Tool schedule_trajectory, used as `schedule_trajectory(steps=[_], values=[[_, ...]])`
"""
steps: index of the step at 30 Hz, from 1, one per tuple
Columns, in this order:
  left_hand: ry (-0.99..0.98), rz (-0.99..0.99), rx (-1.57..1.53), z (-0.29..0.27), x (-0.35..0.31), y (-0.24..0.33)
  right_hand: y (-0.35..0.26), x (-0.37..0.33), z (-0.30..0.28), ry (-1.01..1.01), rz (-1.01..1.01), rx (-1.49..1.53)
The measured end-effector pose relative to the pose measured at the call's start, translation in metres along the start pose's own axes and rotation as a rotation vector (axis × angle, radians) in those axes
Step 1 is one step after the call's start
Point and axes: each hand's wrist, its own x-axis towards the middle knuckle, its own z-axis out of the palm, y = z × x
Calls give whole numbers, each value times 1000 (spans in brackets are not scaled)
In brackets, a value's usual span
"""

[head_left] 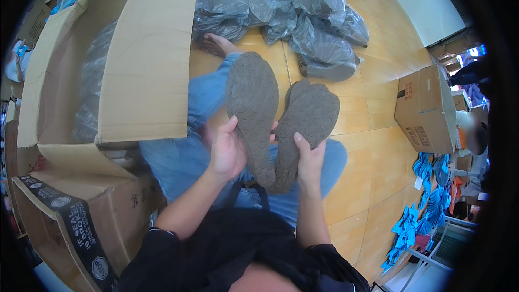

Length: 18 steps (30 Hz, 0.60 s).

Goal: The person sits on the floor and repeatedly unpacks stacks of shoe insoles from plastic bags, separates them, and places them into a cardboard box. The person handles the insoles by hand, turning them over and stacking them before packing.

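Observation:
Between my two hands are brown-grey shoe soles with a patterned tread, held over my lap. My left hand grips a single shoe sole by its side, thumb on the near face and fingers behind it. In my right hand is a small stack of shoe soles, the thumb pressed on the top one. The narrow heel ends of both lots come together low in the middle. Fingertips show in the gap between them; whose hand they belong to is hard to tell.
Clear plastic bags of soles lie on the tan tiled floor ahead. At my left stands an open cardboard box holding a plastic-wrapped bundle, above another taped carton. A closed carton and blue pieces lie at right, near another person.

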Motion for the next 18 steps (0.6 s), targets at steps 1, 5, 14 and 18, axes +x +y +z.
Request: schedule_trajectory(steps=[1,5,14,18], values=[[-41,24,-11,0,1,-1,-1,0,1,-8,-5,1],[97,190,366,-4,3,-10,-2,-4,4,-27,-41,-16],[160,-77,207,-18,-1,-9,11,8,-11,64,40,103],[164,-73,160,-23,0,-12,17,11,-19,106,24,73]])
